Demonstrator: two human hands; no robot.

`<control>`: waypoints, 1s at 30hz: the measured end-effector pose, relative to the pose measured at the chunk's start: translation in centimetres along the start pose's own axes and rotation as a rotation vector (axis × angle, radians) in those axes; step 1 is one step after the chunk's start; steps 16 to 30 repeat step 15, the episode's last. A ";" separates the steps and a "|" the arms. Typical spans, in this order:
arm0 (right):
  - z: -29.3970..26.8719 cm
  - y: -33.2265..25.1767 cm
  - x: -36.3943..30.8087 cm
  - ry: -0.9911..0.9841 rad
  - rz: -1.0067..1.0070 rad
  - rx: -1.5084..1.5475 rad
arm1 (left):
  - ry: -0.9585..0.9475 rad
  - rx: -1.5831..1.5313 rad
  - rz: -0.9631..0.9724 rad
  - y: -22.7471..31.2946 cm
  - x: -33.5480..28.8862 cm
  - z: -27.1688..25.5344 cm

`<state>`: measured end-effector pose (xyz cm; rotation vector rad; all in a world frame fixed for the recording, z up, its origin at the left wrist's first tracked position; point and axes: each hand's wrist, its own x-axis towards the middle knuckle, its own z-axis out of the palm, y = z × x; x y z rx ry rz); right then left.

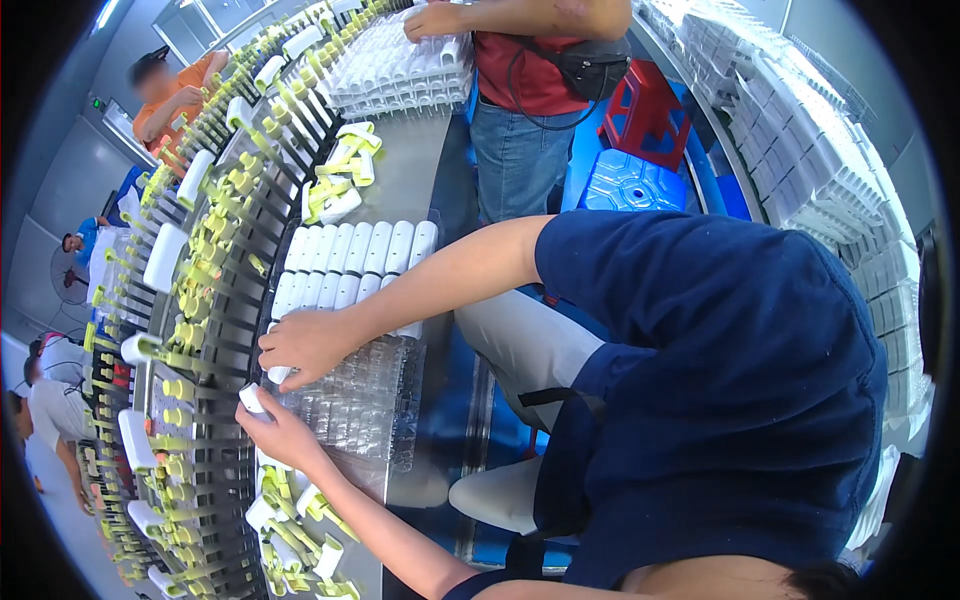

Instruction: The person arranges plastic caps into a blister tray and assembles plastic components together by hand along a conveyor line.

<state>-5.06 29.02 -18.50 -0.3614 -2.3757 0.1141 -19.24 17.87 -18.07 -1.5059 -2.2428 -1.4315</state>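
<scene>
My left hand (278,432) is closed, pinching a small white rounded plastic casing (253,400) upright beside the conveyor. Just above it in the picture, my right hand (312,347) curls over the edge of a clear plastic blister tray (355,400). A second white casing (279,374) shows between its fingertips; the rest is hidden by the hand. Two rows of similar white casings (352,248) lie in the tray's upper part, partly behind my right forearm. Bare clear cells show in its lower part.
A conveyor with dark slats (235,345) runs along the left, carrying yellow-green and white parts. Loose yellow-green and white pieces lie in piles (345,170) above and below the tray. Beyond stand stacked filled trays (400,70), a person in red and a blue stool (635,182).
</scene>
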 end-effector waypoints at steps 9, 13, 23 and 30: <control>-0.4 -0.3 0.0 -0.036 0.030 0.002 | -0.009 -0.013 -0.023 0.2 -0.1 0.0; -0.4 -0.2 -0.1 -0.016 0.022 0.008 | -0.005 -0.006 -0.013 0.1 -0.1 0.1; -0.3 -0.1 -0.1 -0.032 0.024 -0.012 | -0.020 0.014 -0.024 0.1 0.0 0.0; -0.3 -0.1 -0.1 -0.032 0.024 -0.012 | -0.020 0.014 -0.024 0.1 0.0 0.0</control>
